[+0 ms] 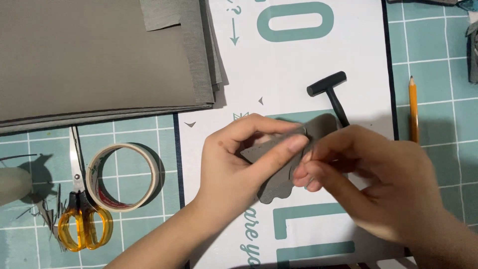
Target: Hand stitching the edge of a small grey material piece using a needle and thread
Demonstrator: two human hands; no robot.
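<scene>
Grey, scallop-edged fabric piece (279,172) sits pinched between both hands above the white printed sheet (298,74) on the counter (438,79): the left hand (239,159) closes thumb and fingers on its upper edge, the right hand (368,174) grips its right side. A small black hammer (331,92) lies just behind, perhaps touching the fabric; scissors (82,209) and tape roll (124,177) lie left.
</scene>
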